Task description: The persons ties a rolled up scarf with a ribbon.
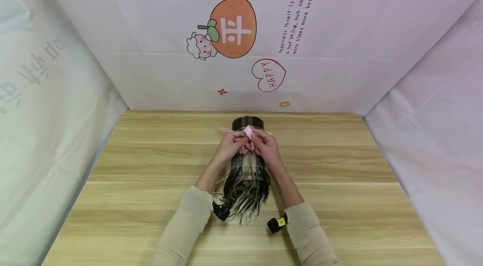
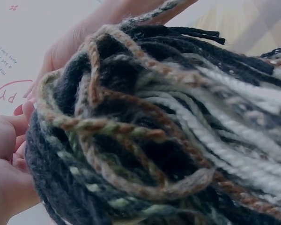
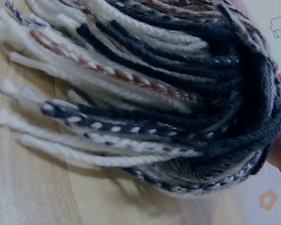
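Note:
A rolled plaid scarf (image 1: pixel 247 162) in black, grey, brown and white stands out in the middle of the table, its long axis running away from me. Its twisted fringe (image 1: pixel 245 199) spreads toward the near side and fills both the left wrist view and the right wrist view. Above the roll, my left hand (image 1: pixel 229 148) and right hand (image 1: pixel 268 149) meet and pinch a pink ribbon (image 1: pixel 248 132) between fingers and thumbs. Ribbon ends stick out to either side. The lower fingers partly hide where the ribbon meets the scarf.
The wooden table (image 1: pixel 332 165) reaches back to a white printed wall sheet (image 1: pixel 158 48). White sheets hang on the left and right sides. A small black device (image 1: pixel 277 224) with a yellow label is at the right cuff, and another black one (image 1: pixel 221 211) at the left cuff.

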`<state>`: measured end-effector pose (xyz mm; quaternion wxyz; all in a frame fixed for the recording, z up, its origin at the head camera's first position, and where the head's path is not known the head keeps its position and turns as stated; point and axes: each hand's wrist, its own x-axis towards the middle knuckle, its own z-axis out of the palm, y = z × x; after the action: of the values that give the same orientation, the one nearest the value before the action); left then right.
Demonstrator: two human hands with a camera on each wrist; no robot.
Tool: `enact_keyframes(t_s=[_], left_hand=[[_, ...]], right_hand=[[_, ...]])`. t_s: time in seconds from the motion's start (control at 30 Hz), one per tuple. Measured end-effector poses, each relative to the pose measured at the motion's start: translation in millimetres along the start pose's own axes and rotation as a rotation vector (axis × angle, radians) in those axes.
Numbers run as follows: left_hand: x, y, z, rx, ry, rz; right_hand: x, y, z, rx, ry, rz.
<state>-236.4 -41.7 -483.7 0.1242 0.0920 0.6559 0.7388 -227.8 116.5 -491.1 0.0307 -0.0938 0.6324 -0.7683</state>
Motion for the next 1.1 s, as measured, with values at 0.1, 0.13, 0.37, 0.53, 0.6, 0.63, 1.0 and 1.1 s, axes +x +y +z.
enact_keyframes(t_s=[0.1,0.13,0.37,0.53,0.6,0.63,1.0,1.1], left_hand=[[0.1,-0.5,-0.4,0.004,-0.009,0.006],[0.1,-0.6,-0.6,-0.003,-0.009,0.006],[-0.3,-1.3,-4.6,-0.031,-0.015,-0.013],[-2.1,0.0,-5.4,-0.056,-0.037,-0.002],[-2.5,0.2,-4.5,-0.062,-0.035,0.002],[-2.4,0.0,-3.7,-0.061,-0.026,0.003],[-0.5,-2.2,1.7,-0.093,0.023,0.012],[-0.1,-1.3,2.3,-0.089,0.004,0.016]], right_hand=[[0.5,0.3,0.7,-0.035,0.003,-0.004],[0.5,0.1,1.1,-0.046,0.004,-0.01],[0.2,0.5,2.8,-0.121,-0.001,-0.056],[-0.4,1.0,3.7,-0.135,0.009,-0.053],[-0.3,1.2,4.4,-0.131,0.024,-0.044],[-0.3,1.2,4.4,-0.125,0.032,-0.035],[-0.1,-5.7,1.9,-0.147,0.101,0.108],[2.3,-8.8,1.2,-0.168,0.082,0.147]])
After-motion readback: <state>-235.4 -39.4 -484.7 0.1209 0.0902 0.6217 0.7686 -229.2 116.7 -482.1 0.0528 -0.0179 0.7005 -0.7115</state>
